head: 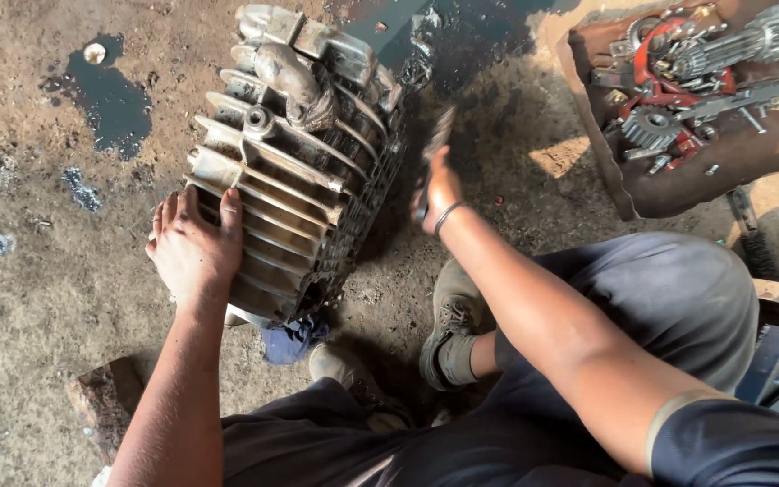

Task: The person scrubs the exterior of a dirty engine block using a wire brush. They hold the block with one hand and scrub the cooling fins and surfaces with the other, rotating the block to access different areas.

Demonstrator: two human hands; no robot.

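My left hand (193, 248) lies flat on the near end of the casing (295, 171), fingers spread wide across its ribs, palm pressing down and gripping nothing. My right hand (439, 189) is closed round a tool (437, 135), blurred, so I cannot tell what kind it is; its tip points up beside the casing's right edge. A thin bangle (448, 216) sits on that wrist.

The casing is a grey finned metal block, dirty, standing on the dirt floor (38, 298) between my hands and tilted away from me, with a curved pipe stub and a bolt hole on its upper face. Its right side is dark and oily. A blue rag (292, 341) shows just under its near corner.

My shoes (451, 329) rest on the ground right below my right arm, knees bent in dark trousers.

Further out, a dark oil puddle (110, 99) lies to the upper left, well apart from the casing, and more wet oil spreads past the casing's far end. At the upper right, a rusty tray (606, 171) holds gears (651, 126), red parts and bolts. A brick (105, 401) lies by my left forearm.
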